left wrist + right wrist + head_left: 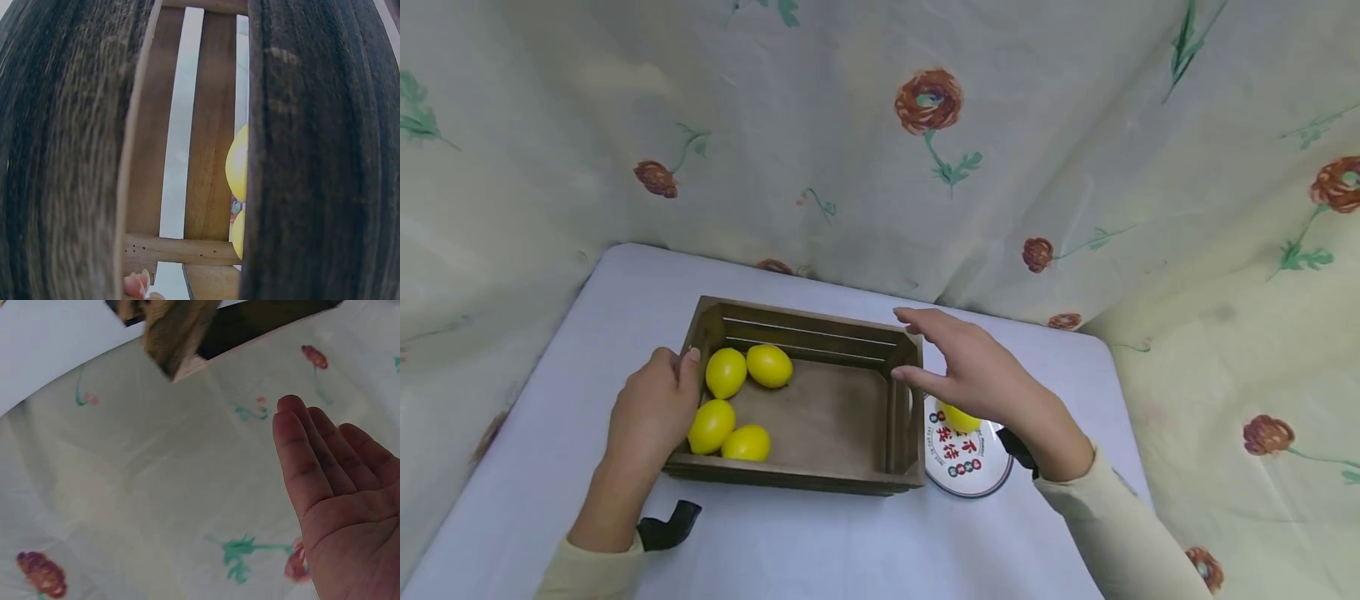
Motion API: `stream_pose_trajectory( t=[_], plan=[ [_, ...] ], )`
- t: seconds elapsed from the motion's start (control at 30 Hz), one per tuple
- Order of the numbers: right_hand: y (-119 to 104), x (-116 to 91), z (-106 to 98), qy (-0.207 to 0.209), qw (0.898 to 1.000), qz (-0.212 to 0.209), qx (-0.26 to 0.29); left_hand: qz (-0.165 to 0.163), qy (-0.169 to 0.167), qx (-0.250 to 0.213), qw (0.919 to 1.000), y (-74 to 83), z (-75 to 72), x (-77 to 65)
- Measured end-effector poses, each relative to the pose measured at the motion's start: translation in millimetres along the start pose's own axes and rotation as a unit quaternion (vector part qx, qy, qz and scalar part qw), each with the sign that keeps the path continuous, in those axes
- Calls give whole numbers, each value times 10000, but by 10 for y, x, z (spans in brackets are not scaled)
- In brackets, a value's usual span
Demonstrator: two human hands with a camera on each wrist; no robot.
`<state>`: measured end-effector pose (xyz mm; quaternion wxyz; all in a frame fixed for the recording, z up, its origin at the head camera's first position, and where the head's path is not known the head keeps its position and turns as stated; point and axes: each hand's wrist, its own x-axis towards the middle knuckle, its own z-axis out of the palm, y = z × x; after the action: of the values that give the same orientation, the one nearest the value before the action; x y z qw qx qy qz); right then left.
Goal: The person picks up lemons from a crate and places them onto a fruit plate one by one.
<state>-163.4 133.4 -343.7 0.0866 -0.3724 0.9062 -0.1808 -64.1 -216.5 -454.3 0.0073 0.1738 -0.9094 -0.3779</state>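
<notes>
A brown wooden crate point(820, 417) with slatted sides stands on the table, and several yellow lemons point(770, 367) lie at its left end. My left hand point(651, 408) grips the crate's left end, its thumb over the rim. The crate's dark slats point(75, 150) fill much of the left wrist view, with a lemon point(237, 164) partly showing between them. My right hand point(962, 358) is held over the crate's right end, holding nothing. Its fingers point(303, 462) are straight in the right wrist view. Under that wrist, another lemon point(961, 419) is partly hidden on a plate.
The round white plate point(973, 483) with red lettering sits against the crate's right side. A white cloth point(820, 550) covers the table. Behind and to the right hangs a flowered curtain point(820, 108). Black straps point(670, 527) circle both wrists.
</notes>
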Motion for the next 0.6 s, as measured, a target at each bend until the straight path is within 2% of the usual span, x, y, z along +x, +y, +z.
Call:
stream_pose_trajectory(
  t=[0.27, 0.4, 0.6],
  plan=[
    [-229, 384, 232, -621, 9958, -567, -367, 26, 12, 39, 10000, -10, 44, -4],
    [-310, 632, 437, -1036, 9910, -656, -544, 61, 45, 38, 10000, -29, 30, -2],
    [-406, 1036, 769, -1735, 9825, -529, -434, 70, 116, -14, 9999, -21, 3, -3]
  ],
)
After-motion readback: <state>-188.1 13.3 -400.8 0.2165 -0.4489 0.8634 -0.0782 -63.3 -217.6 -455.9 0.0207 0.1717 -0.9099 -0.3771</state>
